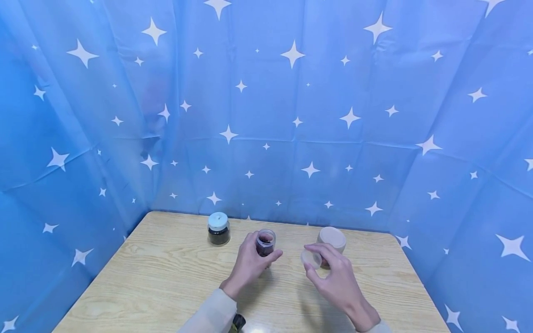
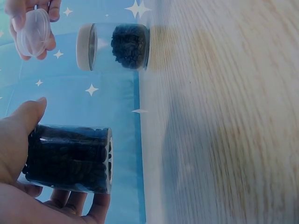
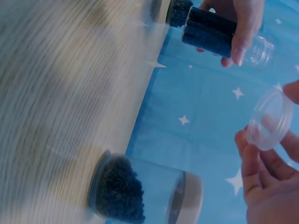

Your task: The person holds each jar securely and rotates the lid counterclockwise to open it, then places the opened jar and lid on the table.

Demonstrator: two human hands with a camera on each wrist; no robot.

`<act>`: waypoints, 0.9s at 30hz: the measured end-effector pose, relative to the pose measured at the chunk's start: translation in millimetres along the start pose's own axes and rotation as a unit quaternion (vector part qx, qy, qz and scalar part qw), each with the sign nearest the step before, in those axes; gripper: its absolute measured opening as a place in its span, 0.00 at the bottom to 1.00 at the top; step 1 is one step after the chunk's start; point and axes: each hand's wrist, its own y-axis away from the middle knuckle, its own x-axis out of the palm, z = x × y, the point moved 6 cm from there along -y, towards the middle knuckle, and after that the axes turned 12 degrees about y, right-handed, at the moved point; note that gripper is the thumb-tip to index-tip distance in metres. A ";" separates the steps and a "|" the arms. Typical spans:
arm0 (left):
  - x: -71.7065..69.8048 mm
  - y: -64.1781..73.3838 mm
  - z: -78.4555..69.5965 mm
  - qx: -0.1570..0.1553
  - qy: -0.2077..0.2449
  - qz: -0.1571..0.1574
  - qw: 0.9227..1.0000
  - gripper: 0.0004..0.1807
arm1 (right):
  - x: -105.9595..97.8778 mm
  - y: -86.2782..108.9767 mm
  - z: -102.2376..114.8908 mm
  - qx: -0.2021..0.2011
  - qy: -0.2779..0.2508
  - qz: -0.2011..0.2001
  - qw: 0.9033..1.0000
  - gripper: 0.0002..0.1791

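Observation:
My left hand grips a clear open-topped jar and holds it above the table. Dark bean-like pieces fill the lower part of that jar. To its right, my right hand pinches a round translucent lid between thumb and fingers, apart from any jar. Just behind the right hand a wider jar with a pale lid stands upright on the table, partly hidden by that hand. In the right wrist view this jar holds dark pieces in its lower part.
A jar with a light blue lid and dark contents stands at the back left of the wooden table. Near the front, a dark-capped object shows beside the left sleeve. A blue star-patterned curtain surrounds the table's back and sides.

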 end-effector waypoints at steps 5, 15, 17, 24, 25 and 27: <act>-1.1 -1.0 2.1 -0.005 0.001 0.000 1.000 0.24 | 9.7 -0.7 -5.1 0.025 0.007 0.031 0.999 0.23; -2.1 -2.2 2.1 -0.007 0.007 0.002 1.000 0.24 | 31.7 -7.7 -12.5 0.051 0.036 0.105 0.992 0.23; -2.1 -2.3 1.8 -0.008 0.007 0.004 1.000 0.25 | 35.6 -10.8 -13.0 0.047 0.044 0.115 0.991 0.23; -1.1 -2.9 1.4 -0.005 0.005 0.002 1.000 0.24 | 49.7 -19.9 -15.4 0.041 0.049 0.155 0.986 0.23; -0.9 -2.9 1.4 -0.004 0.004 0.002 1.000 0.24 | 51.6 -20.8 -16.1 0.042 0.050 0.161 0.985 0.23; -0.6 -3.2 1.5 -0.003 0.000 0.001 1.000 0.24 | 55.7 -22.4 -18.1 0.043 0.057 0.172 0.983 0.23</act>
